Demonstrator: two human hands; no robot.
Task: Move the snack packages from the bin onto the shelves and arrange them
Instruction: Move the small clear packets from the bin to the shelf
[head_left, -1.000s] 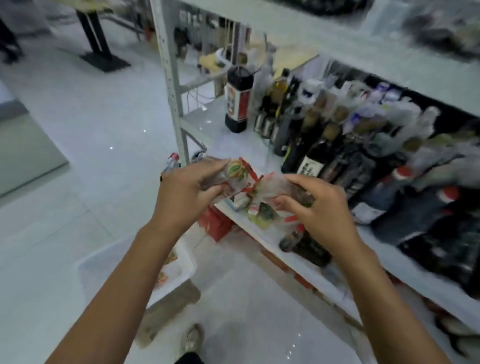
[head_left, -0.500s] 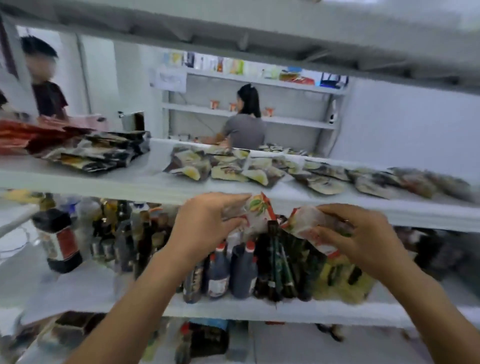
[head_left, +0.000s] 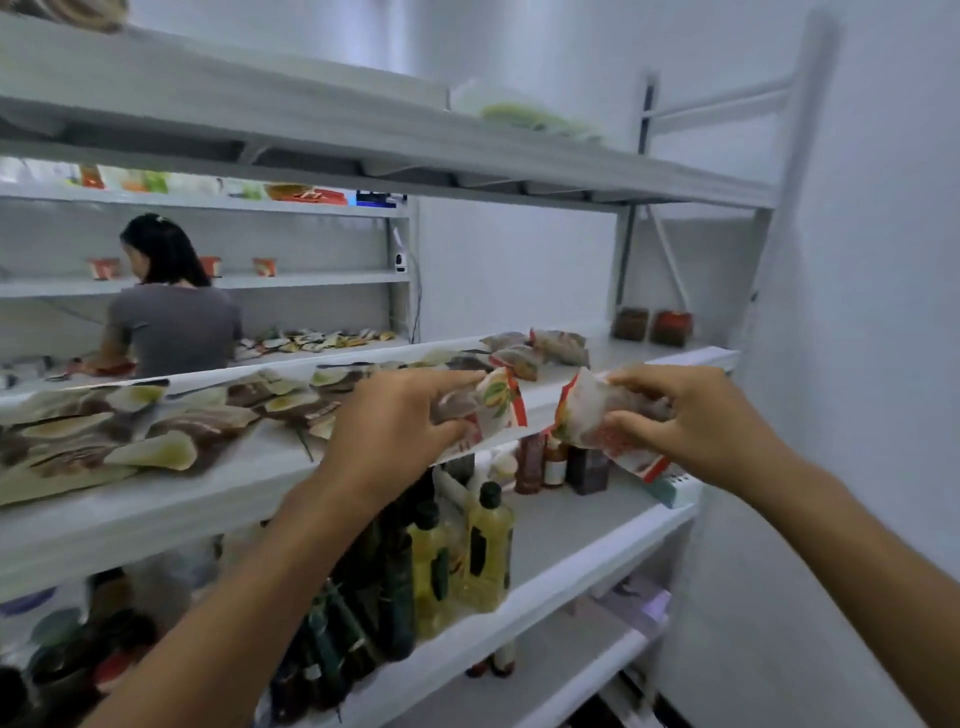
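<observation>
A second ago both packets were low, beside the bottle shelf and above the bin. Now they are raised to the front edge of the snack shelf (head_left: 649, 354). The left grip (head_left: 395, 426) pinches one snack package (head_left: 496, 397) and the right grip (head_left: 701, 421) is clamped on a second package (head_left: 587, 415) (the bin is out of view). Bare shelf lies just past the laid row (head_left: 540, 348), so setting down looks next.

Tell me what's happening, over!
Left hand grips clear red-edged snack packet. Right hand grips second crinkly clear packet. Both at front of white metal shelf. Nothing in the way.
</observation>
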